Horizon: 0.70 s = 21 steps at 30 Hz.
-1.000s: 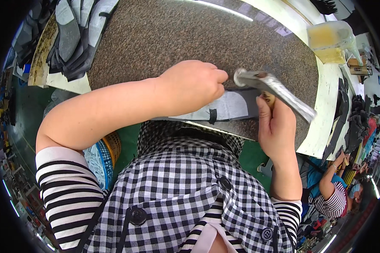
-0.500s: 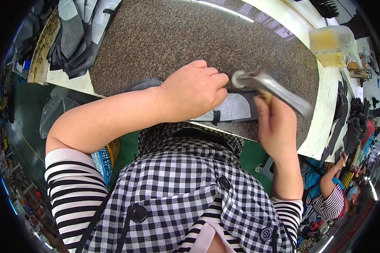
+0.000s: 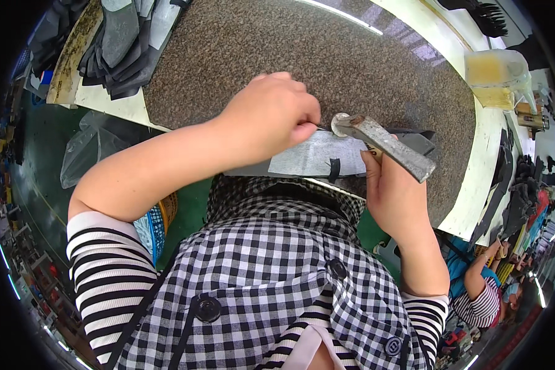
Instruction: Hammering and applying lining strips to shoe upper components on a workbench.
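A flat black piece of sheet material with a grey backing [image 3: 302, 158] lies along the near edge of the stone slab [image 3: 253, 43]. A small black strip [image 3: 334, 169] crosses its near edge. My left hand [image 3: 276, 114] is over the piece's far edge, fingers curled and thumb against that edge; the exact pinch is partly hidden. My right hand [image 3: 396, 196] grips a hammer [image 3: 391, 150] by its handle, which is mostly hidden by the hand. The hammer's round face is at the piece's far edge, just right of my left fingers.
Stacked black and grey cut pieces [image 3: 114, 55] lie at the far left. A clear plastic container with yellowish contents [image 3: 496, 77] stands at the right on the white table border [image 3: 462, 188]. Another person [image 3: 478, 296] sits at the right. Below left is a blue basket [image 3: 149, 237].
The hammer, blurred by motion before, now shows sharply with its face at the piece's edge. The piece has shifted right, and my left hand sits slightly further left. The view has moved a little.
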Each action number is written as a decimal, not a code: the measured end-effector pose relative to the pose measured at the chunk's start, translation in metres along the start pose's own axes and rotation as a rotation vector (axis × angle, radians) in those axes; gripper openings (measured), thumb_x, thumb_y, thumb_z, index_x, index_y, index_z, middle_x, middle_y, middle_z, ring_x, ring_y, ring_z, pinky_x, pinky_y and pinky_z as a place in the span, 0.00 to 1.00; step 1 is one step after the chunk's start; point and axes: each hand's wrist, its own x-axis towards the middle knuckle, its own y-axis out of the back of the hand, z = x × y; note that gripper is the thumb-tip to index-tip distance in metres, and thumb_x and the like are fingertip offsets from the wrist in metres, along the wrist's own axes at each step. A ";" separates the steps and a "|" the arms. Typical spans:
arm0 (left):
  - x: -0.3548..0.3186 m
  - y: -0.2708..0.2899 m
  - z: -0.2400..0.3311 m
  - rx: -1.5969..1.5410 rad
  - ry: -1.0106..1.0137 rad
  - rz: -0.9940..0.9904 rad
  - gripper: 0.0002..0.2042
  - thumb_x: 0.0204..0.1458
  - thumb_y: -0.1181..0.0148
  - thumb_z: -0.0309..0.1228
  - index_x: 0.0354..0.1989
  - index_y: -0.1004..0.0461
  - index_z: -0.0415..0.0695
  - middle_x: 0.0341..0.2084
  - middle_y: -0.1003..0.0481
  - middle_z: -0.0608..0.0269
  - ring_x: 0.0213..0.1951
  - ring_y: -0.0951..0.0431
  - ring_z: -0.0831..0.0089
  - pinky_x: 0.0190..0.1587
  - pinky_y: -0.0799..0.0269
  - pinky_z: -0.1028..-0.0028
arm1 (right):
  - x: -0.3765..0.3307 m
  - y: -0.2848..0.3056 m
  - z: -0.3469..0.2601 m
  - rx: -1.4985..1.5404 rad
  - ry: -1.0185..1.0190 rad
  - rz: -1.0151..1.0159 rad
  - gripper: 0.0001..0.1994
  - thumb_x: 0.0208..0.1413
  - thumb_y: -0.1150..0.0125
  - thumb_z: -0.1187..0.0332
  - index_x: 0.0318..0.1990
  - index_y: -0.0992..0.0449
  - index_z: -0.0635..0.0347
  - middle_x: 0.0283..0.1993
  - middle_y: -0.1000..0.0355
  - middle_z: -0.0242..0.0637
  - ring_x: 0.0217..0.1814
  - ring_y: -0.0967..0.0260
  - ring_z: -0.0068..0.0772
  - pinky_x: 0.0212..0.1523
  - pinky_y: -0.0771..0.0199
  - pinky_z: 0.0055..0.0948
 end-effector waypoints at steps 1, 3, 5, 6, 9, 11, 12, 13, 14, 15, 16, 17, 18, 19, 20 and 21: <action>-0.001 0.004 -0.003 -0.176 0.182 -0.093 0.04 0.45 0.37 0.25 0.29 0.24 0.43 0.31 0.27 0.64 0.36 0.28 0.62 0.44 0.31 0.67 | 0.002 0.000 0.001 -0.006 0.034 0.016 0.05 0.60 0.44 0.70 0.41 0.28 0.59 0.31 0.29 0.45 0.30 0.28 0.54 0.28 0.28 0.44; -0.009 -0.009 -0.001 -0.169 0.127 0.047 0.04 0.46 0.36 0.25 0.29 0.25 0.43 0.33 0.27 0.63 0.37 0.28 0.62 0.43 0.30 0.67 | 0.001 0.001 0.000 -0.005 0.044 0.013 0.05 0.60 0.44 0.70 0.41 0.28 0.59 0.31 0.29 0.45 0.31 0.28 0.54 0.28 0.28 0.44; -0.014 -0.017 0.006 -0.073 0.002 0.123 0.05 0.46 0.38 0.25 0.32 0.26 0.43 0.34 0.28 0.61 0.37 0.28 0.62 0.42 0.29 0.67 | 0.002 0.003 -0.002 -0.003 0.048 0.012 0.05 0.60 0.44 0.71 0.41 0.28 0.59 0.32 0.29 0.45 0.31 0.28 0.54 0.28 0.28 0.44; -0.019 -0.023 0.012 0.044 -0.050 0.118 0.07 0.47 0.41 0.26 0.36 0.27 0.42 0.33 0.29 0.60 0.38 0.28 0.61 0.41 0.28 0.67 | 0.004 0.006 -0.004 0.018 0.038 0.005 0.05 0.60 0.44 0.71 0.41 0.28 0.59 0.32 0.29 0.45 0.31 0.28 0.54 0.28 0.28 0.44; -0.026 -0.023 0.023 0.149 -0.055 0.077 0.09 0.48 0.44 0.27 0.38 0.28 0.41 0.34 0.28 0.58 0.39 0.27 0.60 0.40 0.28 0.67 | 0.005 0.010 -0.013 0.060 0.044 0.012 0.05 0.59 0.44 0.71 0.42 0.28 0.59 0.32 0.29 0.43 0.32 0.27 0.53 0.29 0.28 0.43; -0.027 -0.020 0.012 0.107 -0.061 0.137 0.08 0.47 0.41 0.27 0.36 0.26 0.41 0.33 0.27 0.58 0.37 0.26 0.60 0.39 0.28 0.66 | 0.005 0.008 -0.017 -0.021 0.054 -0.093 0.06 0.59 0.44 0.71 0.42 0.28 0.59 0.32 0.29 0.43 0.33 0.27 0.53 0.29 0.28 0.44; -0.030 -0.020 0.005 -0.015 0.008 0.165 0.08 0.46 0.40 0.27 0.35 0.25 0.41 0.32 0.27 0.59 0.35 0.26 0.60 0.38 0.29 0.65 | 0.006 0.005 -0.016 -0.074 0.118 -0.024 0.06 0.59 0.43 0.71 0.43 0.29 0.60 0.32 0.29 0.44 0.32 0.27 0.53 0.29 0.29 0.44; -0.032 -0.021 0.002 -0.137 0.077 0.192 0.08 0.45 0.39 0.27 0.34 0.24 0.41 0.31 0.27 0.59 0.33 0.26 0.61 0.37 0.29 0.65 | 0.004 0.003 -0.016 -0.075 0.117 -0.024 0.06 0.59 0.43 0.71 0.43 0.29 0.60 0.32 0.29 0.44 0.32 0.27 0.53 0.29 0.29 0.44; -0.033 -0.023 0.002 -0.174 0.068 0.248 0.08 0.45 0.36 0.27 0.34 0.22 0.42 0.28 0.27 0.62 0.31 0.26 0.63 0.36 0.29 0.64 | 0.003 0.003 -0.015 -0.056 0.106 -0.033 0.06 0.59 0.43 0.71 0.42 0.29 0.60 0.31 0.29 0.44 0.32 0.28 0.53 0.29 0.29 0.44; -0.034 -0.023 0.002 -0.175 0.074 0.254 0.08 0.45 0.36 0.27 0.34 0.22 0.42 0.28 0.27 0.62 0.31 0.26 0.63 0.36 0.29 0.64 | 0.002 0.003 -0.014 -0.036 0.096 -0.043 0.06 0.58 0.43 0.71 0.42 0.29 0.61 0.31 0.29 0.44 0.31 0.28 0.54 0.29 0.29 0.44; -0.036 -0.023 0.001 -0.064 -0.023 0.250 0.07 0.45 0.35 0.28 0.34 0.22 0.44 0.27 0.27 0.63 0.31 0.26 0.64 0.36 0.29 0.65 | 0.003 0.004 -0.013 -0.038 0.104 -0.048 0.06 0.58 0.43 0.71 0.42 0.29 0.61 0.31 0.29 0.44 0.31 0.28 0.54 0.29 0.29 0.44; -0.037 -0.022 0.001 0.047 -0.124 0.239 0.07 0.45 0.34 0.28 0.34 0.21 0.45 0.27 0.26 0.64 0.31 0.25 0.66 0.36 0.30 0.65 | 0.005 0.005 -0.012 -0.018 0.105 -0.031 0.07 0.58 0.42 0.71 0.42 0.29 0.61 0.30 0.29 0.45 0.31 0.28 0.55 0.29 0.29 0.44; -0.038 -0.020 0.004 0.047 -0.119 0.240 0.07 0.45 0.34 0.28 0.34 0.21 0.45 0.27 0.26 0.64 0.31 0.25 0.66 0.36 0.30 0.65 | 0.007 0.006 -0.012 0.003 0.108 -0.014 0.07 0.58 0.42 0.71 0.41 0.29 0.61 0.30 0.29 0.45 0.31 0.28 0.55 0.28 0.29 0.45; -0.039 -0.017 0.010 0.149 -0.187 0.212 0.07 0.45 0.34 0.28 0.33 0.21 0.45 0.27 0.26 0.65 0.32 0.25 0.66 0.35 0.29 0.65 | 0.007 0.005 -0.015 0.005 0.111 -0.017 0.07 0.58 0.42 0.71 0.41 0.29 0.61 0.30 0.29 0.45 0.31 0.28 0.55 0.28 0.29 0.45; -0.040 -0.014 0.013 0.253 -0.258 0.179 0.07 0.45 0.33 0.28 0.33 0.21 0.45 0.27 0.26 0.65 0.32 0.25 0.67 0.35 0.29 0.66 | 0.007 0.003 -0.020 0.008 0.101 -0.038 0.06 0.58 0.41 0.70 0.40 0.29 0.60 0.30 0.29 0.46 0.31 0.28 0.55 0.28 0.29 0.45; -0.041 -0.014 0.010 0.255 -0.257 0.175 0.07 0.45 0.33 0.28 0.33 0.21 0.45 0.27 0.26 0.65 0.32 0.25 0.67 0.35 0.29 0.66 | 0.006 0.002 -0.024 0.012 0.091 -0.058 0.06 0.58 0.41 0.70 0.39 0.29 0.60 0.30 0.28 0.46 0.31 0.28 0.55 0.28 0.29 0.45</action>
